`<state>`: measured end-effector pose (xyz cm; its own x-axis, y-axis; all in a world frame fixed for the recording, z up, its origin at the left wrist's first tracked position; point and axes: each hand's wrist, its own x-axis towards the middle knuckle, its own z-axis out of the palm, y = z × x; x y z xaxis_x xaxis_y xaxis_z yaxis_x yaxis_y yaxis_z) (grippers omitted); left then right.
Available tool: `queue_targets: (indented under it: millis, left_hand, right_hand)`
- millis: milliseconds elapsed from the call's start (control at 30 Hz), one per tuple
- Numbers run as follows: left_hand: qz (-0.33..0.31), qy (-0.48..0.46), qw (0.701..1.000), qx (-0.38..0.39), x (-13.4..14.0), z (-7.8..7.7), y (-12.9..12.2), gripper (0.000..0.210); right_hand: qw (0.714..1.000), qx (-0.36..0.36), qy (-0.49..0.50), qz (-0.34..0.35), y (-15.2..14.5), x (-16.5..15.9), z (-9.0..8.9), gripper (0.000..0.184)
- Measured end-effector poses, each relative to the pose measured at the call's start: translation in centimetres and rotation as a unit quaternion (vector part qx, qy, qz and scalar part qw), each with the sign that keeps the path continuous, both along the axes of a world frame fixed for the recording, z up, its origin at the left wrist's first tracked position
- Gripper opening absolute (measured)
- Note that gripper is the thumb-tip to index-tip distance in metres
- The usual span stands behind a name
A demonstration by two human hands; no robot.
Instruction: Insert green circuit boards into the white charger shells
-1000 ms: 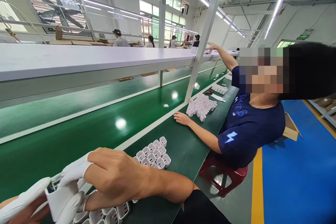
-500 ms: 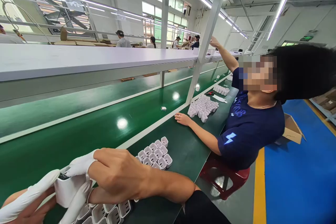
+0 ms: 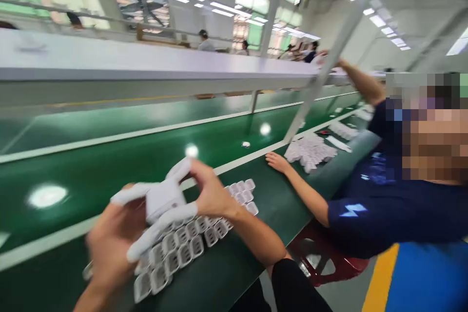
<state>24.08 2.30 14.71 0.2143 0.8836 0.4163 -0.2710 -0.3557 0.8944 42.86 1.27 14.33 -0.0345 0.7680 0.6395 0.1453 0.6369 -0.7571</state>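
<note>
One white, rounded-box plastic piece (image 3: 164,200) sits between two hands, above the worktop; the left hand (image 3: 113,234) and right hand (image 3: 212,192) grip it with white-covered fingers. Below, over a dozen white open plastic cups (image 3: 185,253), too blurred to count exactly, stand on one dark-green worktop (image 3: 219,273). One small white object (image 3: 245,145) lies on the glossy green belt (image 3: 219,141). One co-worker's hand (image 3: 278,162) rests near a second white cluster (image 3: 310,151).

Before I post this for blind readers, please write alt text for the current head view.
A person's left hand and right hand, with white finger covers, hold a white box by rows of white cups on a green bench. At right, a co-worker in navy sits on a red stool.
</note>
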Motion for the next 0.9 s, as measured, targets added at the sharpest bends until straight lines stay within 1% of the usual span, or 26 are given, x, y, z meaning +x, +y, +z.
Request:
queue_targets:
  millis: [33,67,100,133,200,267,367,467,600,633,700,767,800,867,900]
  left_hand:
    - [-0.009,-0.019,1.000,-0.012,0.0,-0.5,0.0,0.073]
    - [-0.024,-0.044,0.998,-0.026,0.1,-0.8,0.0,0.069]
    - [-0.045,-0.077,0.995,-0.047,0.2,-1.1,0.1,0.065]
    - [-0.072,-0.105,0.989,-0.071,0.4,-1.3,0.2,0.063]
    - [-0.102,-0.130,0.981,-0.102,0.7,-1.4,0.6,0.059]
    - [-0.128,-0.133,0.975,-0.120,0.9,-1.3,0.7,0.057]
    - [-0.148,-0.135,0.971,-0.130,0.8,-1.2,0.5,0.056]
    - [-0.156,-0.146,0.968,-0.130,0.7,-1.6,0.7,0.055]
    - [-0.150,-0.181,0.963,-0.132,1.3,-2.2,1.1,0.058]
    - [-0.146,-0.191,0.960,-0.142,1.5,-2.3,1.1,0.061]
    - [-0.152,-0.201,0.953,-0.170,1.9,-2.6,0.9,0.069]
    - [-0.182,-0.194,0.945,-0.191,2.1,-3.0,0.8,0.076]
    - [-0.201,-0.183,0.943,-0.192,2.2,-3.3,0.9,0.077]
    - [-0.231,-0.157,0.943,-0.182,2.1,-3.8,1.5,0.076]
    - [-0.243,-0.140,0.944,-0.172,1.9,-4.0,2.2,0.074]
  right_hand:
    - [0.999,0.018,-0.021,-0.028,-0.6,0.0,0.4,0.065]
    - [0.998,0.018,-0.032,-0.041,-1.2,0.1,0.8,0.057]
    - [0.999,0.016,-0.032,-0.034,-1.5,0.4,1.0,0.049]
    - [0.999,0.003,-0.022,-0.024,-1.6,0.8,1.1,0.044]
    - [1.000,-0.014,-0.020,0.000,-1.5,1.4,1.0,0.047]
    - [0.999,-0.024,-0.024,0.007,-1.5,1.5,0.9,0.047]
    - [0.999,-0.032,-0.034,0.001,-1.6,1.3,0.8,0.038]
    - [0.999,-0.029,-0.024,-0.005,-1.5,0.9,0.7,0.030]
    - [1.000,-0.020,-0.005,-0.019,-0.8,0.3,0.4,0.034]
    - [1.000,-0.016,0.001,-0.018,-0.7,0.1,0.3,0.035]
    - [1.000,-0.011,0.021,-0.010,-0.7,0.0,0.0,0.031]
    - [0.999,-0.011,0.040,-0.020,-0.6,0.5,-0.7,0.024]
    - [0.998,-0.011,0.038,-0.047,-0.5,0.9,-1.1,0.025]
    - [0.995,-0.001,0.035,-0.092,-0.1,2.2,-2.0,0.031]
    - [0.995,0.001,0.029,-0.100,0.2,2.9,-2.3,0.034]
